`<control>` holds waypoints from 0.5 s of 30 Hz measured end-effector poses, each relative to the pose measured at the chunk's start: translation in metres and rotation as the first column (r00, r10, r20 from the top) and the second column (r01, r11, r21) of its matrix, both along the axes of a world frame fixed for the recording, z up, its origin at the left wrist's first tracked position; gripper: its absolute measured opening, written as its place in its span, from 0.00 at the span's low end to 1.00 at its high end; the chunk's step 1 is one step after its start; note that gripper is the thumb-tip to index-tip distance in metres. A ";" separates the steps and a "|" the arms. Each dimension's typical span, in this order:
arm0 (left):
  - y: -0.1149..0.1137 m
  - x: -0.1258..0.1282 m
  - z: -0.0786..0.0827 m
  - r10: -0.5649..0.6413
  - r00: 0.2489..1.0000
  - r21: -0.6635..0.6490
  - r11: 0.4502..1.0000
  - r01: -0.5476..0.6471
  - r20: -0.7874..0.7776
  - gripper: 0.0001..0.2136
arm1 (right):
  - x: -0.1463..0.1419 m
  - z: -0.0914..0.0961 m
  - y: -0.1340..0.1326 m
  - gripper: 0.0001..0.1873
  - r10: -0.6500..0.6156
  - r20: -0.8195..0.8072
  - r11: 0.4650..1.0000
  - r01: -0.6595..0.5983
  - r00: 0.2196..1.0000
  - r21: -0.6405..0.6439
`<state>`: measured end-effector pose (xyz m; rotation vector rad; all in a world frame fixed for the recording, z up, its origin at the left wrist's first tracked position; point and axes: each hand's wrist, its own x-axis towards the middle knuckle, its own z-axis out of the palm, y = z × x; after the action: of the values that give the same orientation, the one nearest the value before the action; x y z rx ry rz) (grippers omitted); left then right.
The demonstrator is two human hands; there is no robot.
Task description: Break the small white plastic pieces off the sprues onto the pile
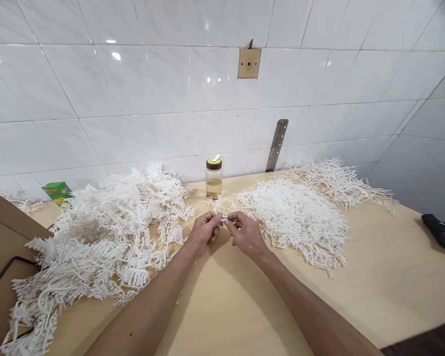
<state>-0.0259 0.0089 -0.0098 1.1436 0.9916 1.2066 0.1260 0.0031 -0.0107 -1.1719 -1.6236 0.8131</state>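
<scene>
Over the middle of the table, a small white branched plastic piece (224, 217) is pinched between both hands. My left hand (203, 231) grips its left side with thumb and fingers closed. From the other side, my right hand (246, 233) holds it with thumb and forefinger. Fingers cover much of the piece. A large tangled pile of white branched plastic strands (111, 237) spreads to the left of my hands. Shorter white pieces lie heaped in a second pile (300, 212) on the right. A few loose white strands (219, 201) lie just beyond my fingertips.
A lidded bottle of yellowish liquid (214, 185) stands beyond my hands. Longer strands (341, 180) lie behind the right pile. A metal bracket (277, 146) leans by the tiled wall. Also around are a green carton (57, 192), a brown board (7, 232) and a black object (443, 236).
</scene>
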 end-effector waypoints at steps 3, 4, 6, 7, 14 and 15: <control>-0.002 0.001 0.003 0.004 1.000 0.000 1.000 -0.004 0.015 0.19 | 0.001 0.001 0.000 0.11 -0.039 0.061 0.998 0.035 0.997 0.055; -0.002 0.001 0.005 0.007 1.000 0.002 1.000 -0.007 0.023 0.20 | 0.001 0.001 0.000 0.11 -0.058 0.089 0.995 0.050 0.994 0.091; -0.003 0.002 0.005 0.018 1.000 0.002 1.000 -0.018 0.024 0.24 | 0.002 0.001 0.001 0.10 -0.103 0.136 0.980 0.078 0.985 0.181; -0.003 0.002 0.005 0.027 1.000 0.004 1.000 -0.027 0.011 0.25 | 0.002 0.000 0.002 0.10 -0.123 0.153 0.971 0.086 0.981 0.224; -0.001 0.010 -0.012 0.224 0.936 0.185 0.967 -0.178 -0.271 0.20 | 0.006 -0.004 0.010 0.09 -0.245 0.182 0.919 0.168 0.952 0.358; -0.001 0.010 -0.014 0.265 0.913 0.229 0.953 -0.199 -0.309 0.19 | 0.007 -0.003 0.010 0.09 -0.246 0.182 0.919 0.170 0.952 0.355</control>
<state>-0.0156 0.0082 -0.0234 1.4506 1.3222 1.3464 0.1326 0.0128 -0.0140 -1.1937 -1.7002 0.2571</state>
